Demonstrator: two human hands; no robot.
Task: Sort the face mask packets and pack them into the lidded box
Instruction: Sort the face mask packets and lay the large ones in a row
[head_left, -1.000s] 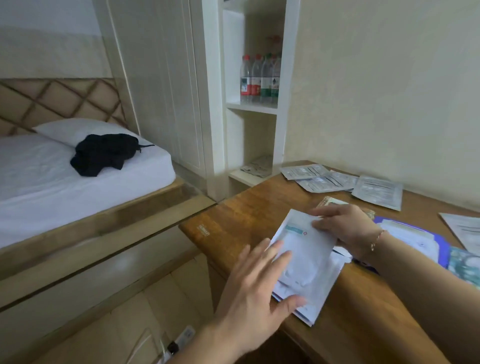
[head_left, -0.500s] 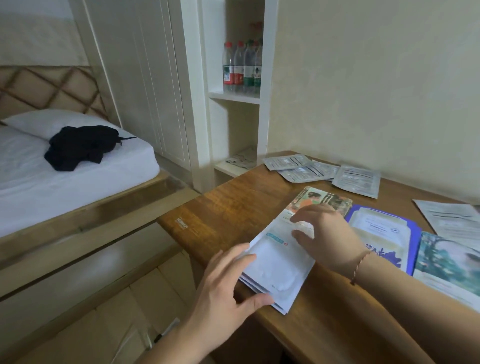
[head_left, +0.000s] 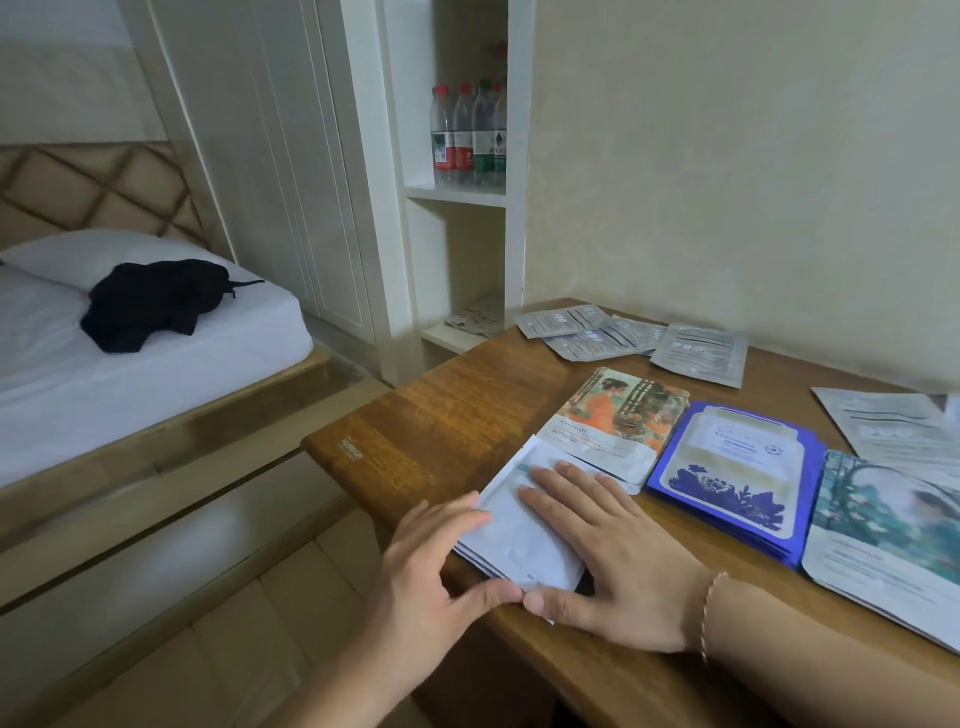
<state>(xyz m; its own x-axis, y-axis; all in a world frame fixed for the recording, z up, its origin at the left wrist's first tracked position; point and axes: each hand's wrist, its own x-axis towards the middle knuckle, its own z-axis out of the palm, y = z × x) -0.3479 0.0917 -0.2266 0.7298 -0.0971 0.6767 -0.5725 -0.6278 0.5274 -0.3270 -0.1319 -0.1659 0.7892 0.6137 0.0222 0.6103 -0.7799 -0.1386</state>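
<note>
Head view: white paper-packet stack (head_left: 524, 525) at table (head_left: 441, 415) near edge, long axis diagonal; left hand (head_left: 436, 566) and right hand (head_left: 608, 561) flat, flanking, thumbs meeting.

Flat face mask packets sorted on the wooden desk.
White paper packet stack (head_left: 524, 535) near the edge; orange-illustrated (head_left: 618, 415), blue (head_left: 727, 478), silver foil packets (head_left: 592, 332) beyond.

The right hand (head_left: 613, 561) covers the 3 o'clock half of the white packet stack (head_left: 519, 535), hiding its lower layers. The teal-printed packet (head_left: 883, 540) is cut off by the frame edge at 3 o'clock, as is the grey leaflet (head_left: 893, 426) above it. Print on the silver packets (head_left: 623, 338) at 12 o'clock is too small to read. Bottle labels (head_left: 470, 150) are blurred.
</note>
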